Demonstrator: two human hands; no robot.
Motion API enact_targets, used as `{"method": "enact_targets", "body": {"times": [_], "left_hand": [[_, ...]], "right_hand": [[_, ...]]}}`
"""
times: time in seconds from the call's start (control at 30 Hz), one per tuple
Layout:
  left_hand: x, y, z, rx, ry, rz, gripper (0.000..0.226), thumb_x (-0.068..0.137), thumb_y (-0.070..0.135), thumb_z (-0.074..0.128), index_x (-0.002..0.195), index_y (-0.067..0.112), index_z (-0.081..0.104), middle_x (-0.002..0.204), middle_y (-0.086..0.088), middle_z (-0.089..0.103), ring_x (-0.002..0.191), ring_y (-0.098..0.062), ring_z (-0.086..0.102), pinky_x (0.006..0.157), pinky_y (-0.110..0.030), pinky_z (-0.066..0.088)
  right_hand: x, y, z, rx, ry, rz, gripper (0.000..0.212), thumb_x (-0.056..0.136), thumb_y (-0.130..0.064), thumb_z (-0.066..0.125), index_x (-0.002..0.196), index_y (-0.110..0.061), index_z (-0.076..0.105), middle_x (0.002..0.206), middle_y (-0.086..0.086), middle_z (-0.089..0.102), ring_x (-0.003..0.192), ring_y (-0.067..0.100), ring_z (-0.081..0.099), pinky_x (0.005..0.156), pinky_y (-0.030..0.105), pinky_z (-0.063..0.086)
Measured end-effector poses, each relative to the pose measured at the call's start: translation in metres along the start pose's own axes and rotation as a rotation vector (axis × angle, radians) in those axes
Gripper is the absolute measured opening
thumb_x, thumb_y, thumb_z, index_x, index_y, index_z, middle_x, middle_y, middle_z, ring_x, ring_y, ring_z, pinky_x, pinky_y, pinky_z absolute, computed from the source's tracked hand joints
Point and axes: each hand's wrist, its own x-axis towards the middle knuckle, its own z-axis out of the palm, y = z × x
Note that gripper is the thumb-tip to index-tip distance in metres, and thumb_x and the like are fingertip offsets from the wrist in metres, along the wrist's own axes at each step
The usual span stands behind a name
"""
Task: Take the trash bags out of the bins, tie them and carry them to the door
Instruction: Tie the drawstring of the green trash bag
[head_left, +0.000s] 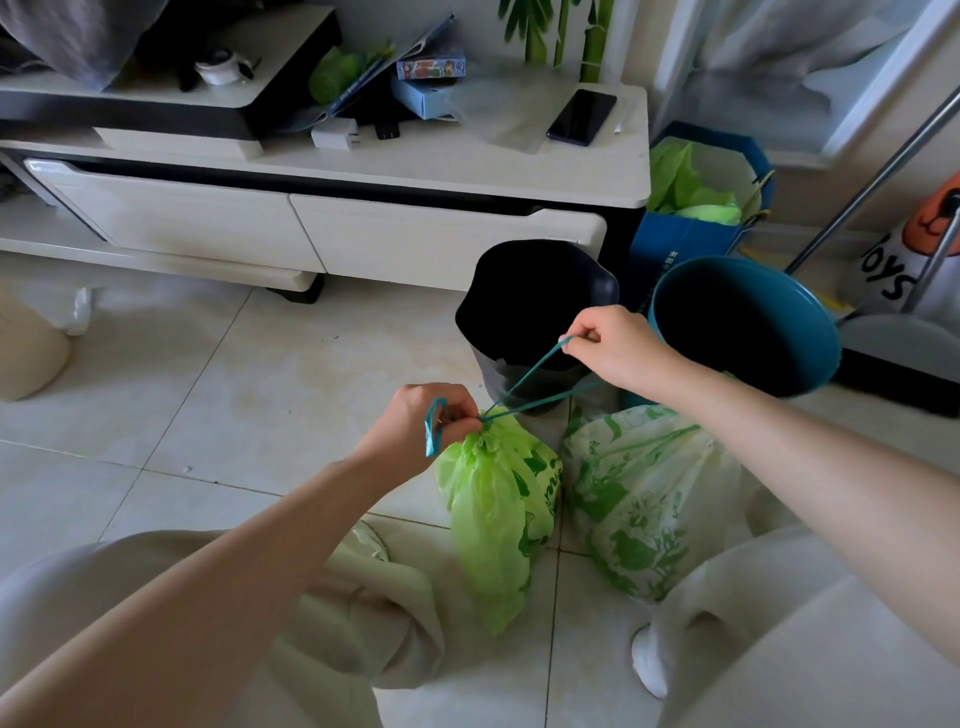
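Now the left hand (426, 423) pinches the green bag's (496, 519) gathered neck, cord (537, 374) looped round its fingers; the right hand (610, 340) pulls that cord taut (printed bag (639, 499) beneath it).

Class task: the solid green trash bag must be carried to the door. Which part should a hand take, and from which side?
Grip the gathered neck of the solid green trash bag, where the teal drawstring cinches it. Come from above: the bag stands upright with its neck on top, narrow enough to close a hand around, while the body is loose and bulky.
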Motion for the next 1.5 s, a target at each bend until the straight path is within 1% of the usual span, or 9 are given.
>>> {"method": "enact_targets", "body": {"times": [0.13,0.43,0.53,0.83,1.03,1.13,1.27,1.37,1.5], "left_hand": [[0.002,-0.004,0.002,-0.146,-0.023,-0.294,0.01,0.083,0.005,0.069,0.081,0.013,0.074,0.073,-0.003,0.071,0.072,-0.019,0.065,0.074,-0.039,0.056],[-0.006,0.005,-0.051,-0.488,-0.076,-0.838,0.012,0.085,0.002,0.066,0.096,-0.001,0.071,0.085,-0.015,0.07,0.071,-0.023,0.067,0.065,-0.025,0.059],[-0.008,0.009,-0.066,-0.555,0.011,-0.869,0.015,0.087,0.005,0.065,0.099,-0.004,0.069,0.089,-0.016,0.07,0.074,-0.025,0.068,0.07,-0.028,0.058],[-0.002,0.023,-0.082,-0.721,0.335,-0.827,0.01,0.089,0.006,0.063,0.092,-0.003,0.066,0.078,-0.015,0.069,0.069,-0.025,0.069,0.067,-0.03,0.061],[0.003,0.03,-0.095,-1.083,0.412,-0.77,0.028,0.089,0.019,0.063,0.064,0.011,0.055,0.06,-0.004,0.059,0.07,-0.021,0.067,0.064,-0.027,0.06],[0.007,0.044,-0.093,-1.241,0.302,-0.762,0.043,0.089,0.028,0.059,0.049,0.016,0.049,0.042,0.005,0.039,0.05,-0.012,0.054,0.051,-0.019,0.049],[0.013,0.076,-0.083,-1.255,-0.118,-0.704,0.039,0.086,0.035,0.057,0.052,0.02,0.043,0.04,0.01,0.023,0.038,-0.006,0.025,0.04,-0.017,0.024],[0.02,0.1,-0.063,-1.194,-0.334,-0.692,0.031,0.082,0.034,0.057,0.058,0.015,0.056,0.041,0.009,0.027,0.037,-0.003,0.027,0.036,-0.013,0.021],[0.037,0.115,-0.029,-1.122,-0.304,-0.727,0.034,0.089,0.031,0.055,0.081,0.004,0.074,0.051,0.004,0.043,0.043,-0.005,0.042,0.037,-0.012,0.03]], "right_hand": [[-0.008,0.003,0.004,-0.148,-0.171,-0.062,0.018,0.092,-0.024,0.055,0.085,-0.016,0.069,0.057,-0.005,0.054,0.047,0.008,0.043,0.046,0.019,0.031],[-0.005,0.014,-0.008,-0.101,-0.2,0.066,0.022,0.092,-0.021,0.052,0.082,-0.022,0.07,0.063,-0.007,0.058,0.058,0.009,0.05,0.056,0.024,0.037],[-0.007,0.014,-0.012,0.012,-0.199,0.116,0.023,0.093,-0.017,0.05,0.084,-0.014,0.071,0.069,0.001,0.063,0.065,0.015,0.058,0.061,0.029,0.051],[-0.018,0.008,-0.023,0.276,-0.158,0.205,0.018,0.091,-0.012,0.055,0.089,-0.006,0.071,0.068,0.003,0.062,0.065,0.017,0.055,0.059,0.026,0.048],[-0.025,-0.003,-0.032,0.574,-0.164,0.317,0.015,0.091,-0.006,0.055,0.088,0.002,0.067,0.063,0.008,0.055,0.056,0.016,0.05,0.057,0.027,0.043],[-0.028,-0.012,-0.04,0.692,-0.198,0.349,0.014,0.091,-0.008,0.055,0.087,-0.002,0.067,0.065,0.007,0.057,0.059,0.018,0.053,0.059,0.028,0.047],[-0.037,-0.034,-0.05,0.859,-0.219,0.235,0.015,0.092,-0.009,0.054,0.083,-0.006,0.065,0.066,0.005,0.058,0.061,0.017,0.056,0.065,0.029,0.049],[-0.049,-0.05,-0.059,0.889,-0.23,0.067,0.013,0.092,-0.008,0.054,0.087,-0.006,0.066,0.068,0.005,0.059,0.063,0.014,0.057,0.067,0.026,0.052],[-0.059,-0.063,-0.061,0.607,-0.065,-0.088,0.009,0.09,-0.008,0.059,0.092,-0.004,0.067,0.072,0.003,0.063,0.065,0.013,0.06,0.065,0.024,0.051]]}}
